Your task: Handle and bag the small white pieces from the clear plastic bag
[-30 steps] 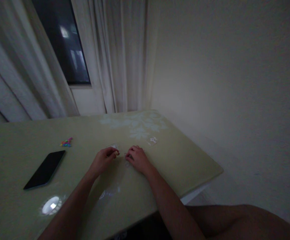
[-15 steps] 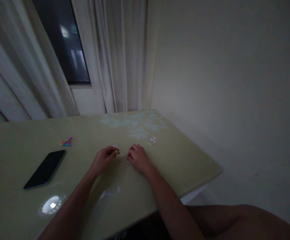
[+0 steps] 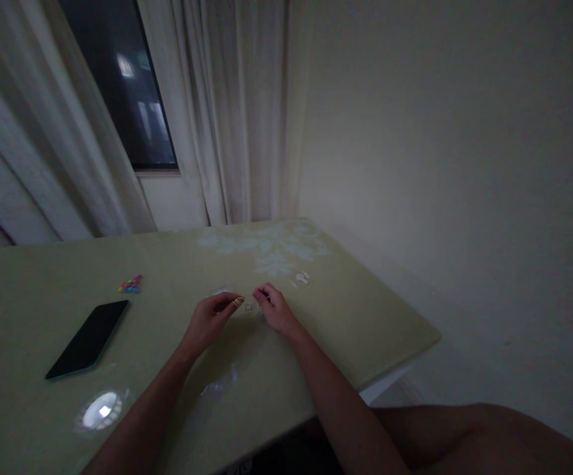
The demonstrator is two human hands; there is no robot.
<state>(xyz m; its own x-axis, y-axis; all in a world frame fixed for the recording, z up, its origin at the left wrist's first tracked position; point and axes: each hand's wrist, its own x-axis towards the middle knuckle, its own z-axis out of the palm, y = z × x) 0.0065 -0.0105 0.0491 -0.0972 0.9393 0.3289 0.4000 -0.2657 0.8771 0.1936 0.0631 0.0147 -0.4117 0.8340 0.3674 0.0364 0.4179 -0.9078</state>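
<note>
My left hand (image 3: 211, 318) is closed in a pinch on a small gold-coloured piece (image 3: 238, 301), too small to name more exactly. Just across a narrow gap, my right hand (image 3: 275, 310) has its thumb and fingers pressed together; whatever may be between them cannot be made out. Below and between the fingertips, tiny clear pieces (image 3: 247, 307) lie on the table (image 3: 365, 330). Behind my left fingers shows part of a clear plastic packet (image 3: 223, 289). A small packet with white pieces (image 3: 302, 278) lies beyond my right hand.
To the left lie a dark tablet or large phone (image 3: 90, 338) and a small pile of bright coloured pieces (image 3: 131, 284). Nearer me is a round shiny object in clear wrap (image 3: 102, 410). Curtains (image 3: 246, 119) and a wall (image 3: 439, 165) stand behind the table.
My left hand has moved slightly right with the gold-coloured piece. My right hand has lifted from the tiny clear pieces, its fingertips now pinched close to the left ones.
</note>
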